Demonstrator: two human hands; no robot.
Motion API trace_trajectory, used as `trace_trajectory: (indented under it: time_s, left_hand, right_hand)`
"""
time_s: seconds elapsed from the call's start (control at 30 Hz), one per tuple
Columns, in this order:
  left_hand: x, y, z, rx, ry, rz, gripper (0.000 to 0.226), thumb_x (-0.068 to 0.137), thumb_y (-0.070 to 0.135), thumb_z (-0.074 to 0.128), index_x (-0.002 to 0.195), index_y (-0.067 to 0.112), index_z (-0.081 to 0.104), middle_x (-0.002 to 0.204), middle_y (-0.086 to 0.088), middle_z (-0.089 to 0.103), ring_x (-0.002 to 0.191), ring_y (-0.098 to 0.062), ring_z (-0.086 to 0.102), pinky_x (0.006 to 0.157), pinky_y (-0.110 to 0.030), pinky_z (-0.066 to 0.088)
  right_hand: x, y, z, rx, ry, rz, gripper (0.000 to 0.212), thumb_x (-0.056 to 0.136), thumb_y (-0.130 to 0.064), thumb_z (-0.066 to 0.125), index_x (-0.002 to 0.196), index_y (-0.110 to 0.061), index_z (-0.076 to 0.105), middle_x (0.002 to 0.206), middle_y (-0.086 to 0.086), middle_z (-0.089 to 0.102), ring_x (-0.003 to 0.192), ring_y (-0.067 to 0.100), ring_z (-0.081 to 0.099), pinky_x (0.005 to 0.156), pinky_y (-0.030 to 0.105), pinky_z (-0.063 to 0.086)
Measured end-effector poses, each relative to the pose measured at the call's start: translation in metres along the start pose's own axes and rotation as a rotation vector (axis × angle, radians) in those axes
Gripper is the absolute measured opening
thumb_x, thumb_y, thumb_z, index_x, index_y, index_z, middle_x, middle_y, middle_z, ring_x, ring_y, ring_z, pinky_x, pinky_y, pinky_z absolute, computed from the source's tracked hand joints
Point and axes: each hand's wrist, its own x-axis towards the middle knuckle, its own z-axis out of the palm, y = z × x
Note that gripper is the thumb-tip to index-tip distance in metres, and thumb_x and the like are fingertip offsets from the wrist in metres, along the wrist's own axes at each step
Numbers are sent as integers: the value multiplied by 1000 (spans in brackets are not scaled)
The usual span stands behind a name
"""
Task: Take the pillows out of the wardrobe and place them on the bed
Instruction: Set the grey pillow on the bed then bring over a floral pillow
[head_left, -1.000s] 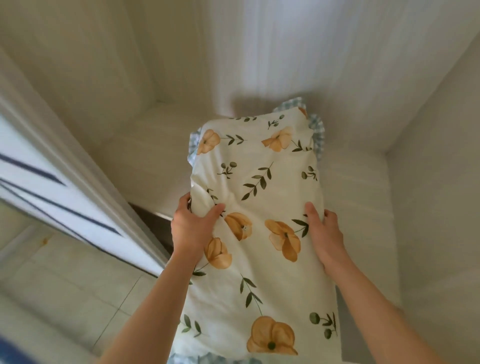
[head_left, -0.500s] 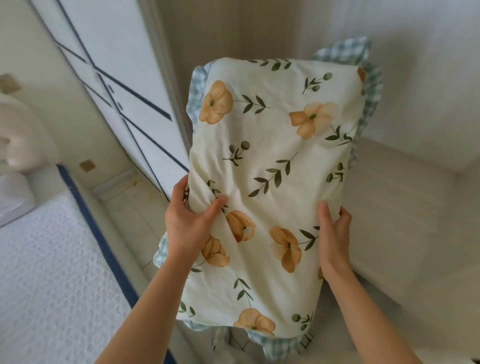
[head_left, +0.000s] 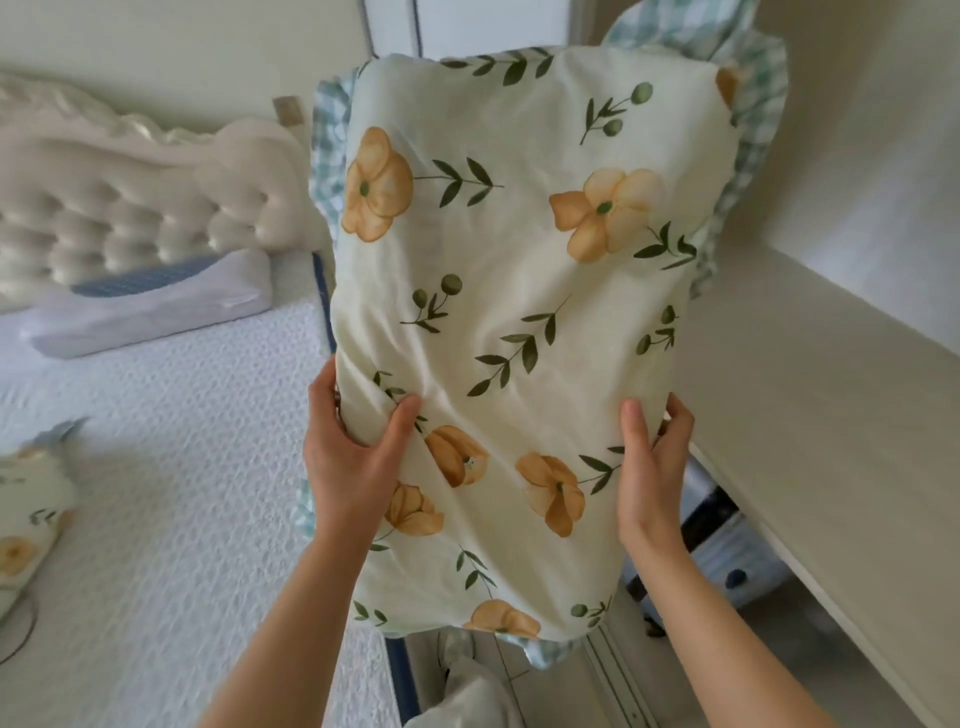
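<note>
Soft, even daylight fills the room, bright on the white bed (head_left: 171, 467) and the tufted headboard (head_left: 104, 208), with no hard glare. The floral pillow (head_left: 519, 312) shows gentle shading in its creases and is the sharpest thing in view, while a faint shadow lies on the wardrobe shelf (head_left: 831, 389) to its right. Motion blur smears the frame's margins, most at the lower left, and the wide lens bows straight lines near the edges.
</note>
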Motion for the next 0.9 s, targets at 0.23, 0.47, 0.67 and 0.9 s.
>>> trace_trajectory:
  time_s: [0.23, 0.47, 0.67, 0.9]
  left_hand:
    - [10, -19, -49, 37, 168, -57, 70, 70, 58, 76, 130, 39, 47, 112, 35, 58, 102, 11, 59, 81, -22, 49]
    - [31, -51, -74, 67, 301, -168, 69, 69, 58, 77, 128, 40, 48, 109, 32, 60, 99, 11, 59, 81, -25, 51]
    - [75, -82, -72, 75, 366, -242, 64, 70, 55, 77, 125, 41, 49, 103, 35, 61, 94, 17, 58, 73, -16, 46]
    - [158, -116, -68, 84, 393, -311, 66, 71, 55, 76, 129, 36, 50, 106, 24, 61, 93, 11, 60, 73, -18, 48]
  right_hand:
    - [5, 8, 62, -9, -192, -16, 61, 85, -53, 62, 136, -27, 40, 133, -5, 53, 111, -2, 58, 81, 10, 50]
    - [23, 23, 122, -61, -333, 71, 52, 78, -55, 63, 121, -34, 44, 124, 1, 56, 108, 14, 62, 83, 30, 57]
    - [64, 45, 180, -197, -396, 107, 62, 73, -64, 61, 122, -32, 42, 127, 7, 52, 114, 24, 57, 92, 48, 54]
    - [120, 68, 261, -255, -439, 119, 69, 70, -69, 61, 124, -31, 43, 128, 4, 51, 118, 23, 54, 93, 43, 54]
